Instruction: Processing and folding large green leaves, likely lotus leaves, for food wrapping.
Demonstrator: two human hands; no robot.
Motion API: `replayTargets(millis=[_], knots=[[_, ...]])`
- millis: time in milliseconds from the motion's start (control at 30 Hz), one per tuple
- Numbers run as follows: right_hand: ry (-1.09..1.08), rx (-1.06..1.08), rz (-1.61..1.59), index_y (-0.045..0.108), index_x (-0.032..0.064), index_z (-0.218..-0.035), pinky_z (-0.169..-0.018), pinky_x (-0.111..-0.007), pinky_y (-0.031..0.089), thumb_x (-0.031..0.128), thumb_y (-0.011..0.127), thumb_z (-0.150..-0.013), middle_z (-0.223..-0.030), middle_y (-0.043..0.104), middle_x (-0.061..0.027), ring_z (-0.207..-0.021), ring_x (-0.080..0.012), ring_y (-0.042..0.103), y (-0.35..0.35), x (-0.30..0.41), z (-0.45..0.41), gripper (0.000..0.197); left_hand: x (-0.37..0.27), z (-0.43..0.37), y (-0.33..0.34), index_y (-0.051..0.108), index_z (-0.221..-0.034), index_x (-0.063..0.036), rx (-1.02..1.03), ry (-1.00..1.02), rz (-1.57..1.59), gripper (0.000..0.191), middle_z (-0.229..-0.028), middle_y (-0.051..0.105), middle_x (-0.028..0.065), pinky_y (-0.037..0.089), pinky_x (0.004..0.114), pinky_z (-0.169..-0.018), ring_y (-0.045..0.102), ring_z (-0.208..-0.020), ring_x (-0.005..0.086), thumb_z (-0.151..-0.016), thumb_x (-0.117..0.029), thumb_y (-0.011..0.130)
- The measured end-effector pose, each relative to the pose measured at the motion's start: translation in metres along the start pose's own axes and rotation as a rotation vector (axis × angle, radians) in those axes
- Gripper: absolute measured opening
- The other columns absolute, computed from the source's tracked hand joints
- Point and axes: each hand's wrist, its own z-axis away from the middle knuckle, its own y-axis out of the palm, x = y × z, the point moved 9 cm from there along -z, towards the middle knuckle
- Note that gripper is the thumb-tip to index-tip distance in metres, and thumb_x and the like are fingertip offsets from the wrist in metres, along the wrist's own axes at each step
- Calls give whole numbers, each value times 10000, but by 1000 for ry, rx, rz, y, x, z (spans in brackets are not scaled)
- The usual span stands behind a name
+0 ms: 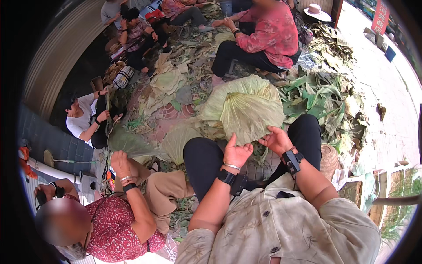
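My left hand (238, 153), palm up with thumb raised, is at the near edge of a large dried lotus leaf (250, 114). My right hand (277, 140) has its fingertips on the near right edge of the same leaf. This pale green leaf lies folded, its veins fanning out from a point near its top, over more flattened leaves (211, 110) beyond my knees. Whether my left fingers pinch the edge is hard to see. Another fan-shaped leaf (180, 140) lies left of my left knee.
Co-workers sit around: one in a red patterned top (112, 227) close at left, one in white (80, 115) farther left, one in pink (270, 36) ahead. Leaf heaps (323, 102) lie at right, leaf scraps (191, 59) ahead. A woven straw item (329, 161) stands by my right knee.
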Motion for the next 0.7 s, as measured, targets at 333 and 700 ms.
replayTargets(millis=[333, 700], knots=[[-38, -4, 18, 478, 104, -705, -640, -374, 446, 83, 535, -790, -626, 498, -1, -703, -199, 562, 8, 11, 12, 104, -15, -11, -3, 437, -1104, -48, -72, 145, -86, 435, -1031, 500, 92, 383, 371, -827, 447, -950, 238, -795, -314, 588], [-48, -88, 83, 431, 95, -846, -578, -337, 447, 117, 528, -800, -795, 514, -39, -674, -175, 546, -11, 4, 9, 109, 19, -18, -29, 497, -909, -46, -218, 55, -302, 257, -834, 519, 27, 410, 322, -709, 503, -776, 154, -820, -277, 568]])
